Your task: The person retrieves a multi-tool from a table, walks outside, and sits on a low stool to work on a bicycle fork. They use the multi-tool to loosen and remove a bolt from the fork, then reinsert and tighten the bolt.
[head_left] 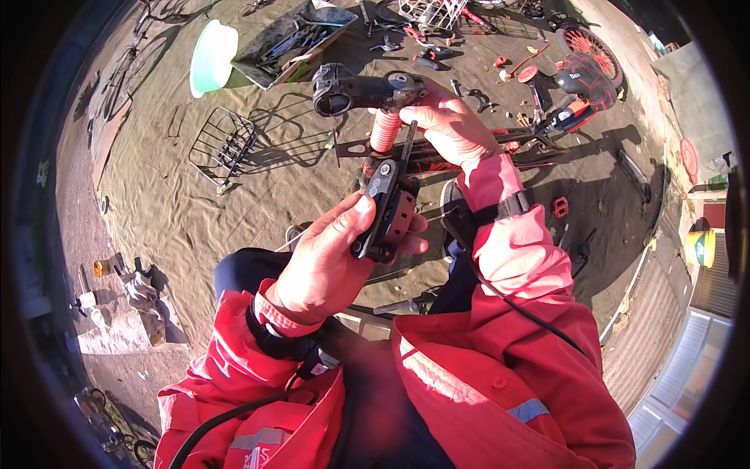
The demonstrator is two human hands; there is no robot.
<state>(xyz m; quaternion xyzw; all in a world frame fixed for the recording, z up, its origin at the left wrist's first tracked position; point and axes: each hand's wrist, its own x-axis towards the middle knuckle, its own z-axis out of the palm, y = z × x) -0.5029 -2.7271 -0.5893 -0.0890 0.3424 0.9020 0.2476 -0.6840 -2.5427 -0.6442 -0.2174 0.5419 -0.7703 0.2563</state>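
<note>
My left hand [336,258] is closed round a black folding multi-tool [379,211], with one long hex key [407,144] swung out and pointing up toward the stem. My right hand [449,125] grips the bolt end of a black handlebar stem [351,92], its thumb near the key's upper end. Whether the key's tip sits in a bolt is hidden. A pink ribbed tube [385,130] shows under the stem, above a red and black frame [508,147] lying across the cloth.
A green basin [211,59], a black tray of tools [285,43] and scattered parts are at the back. A wire basket [223,144] lies left on the ground cloth [156,219]. A red-spoked wheel [590,51] is back right, a red pedal [560,206] right, a wall [695,102] beyond.
</note>
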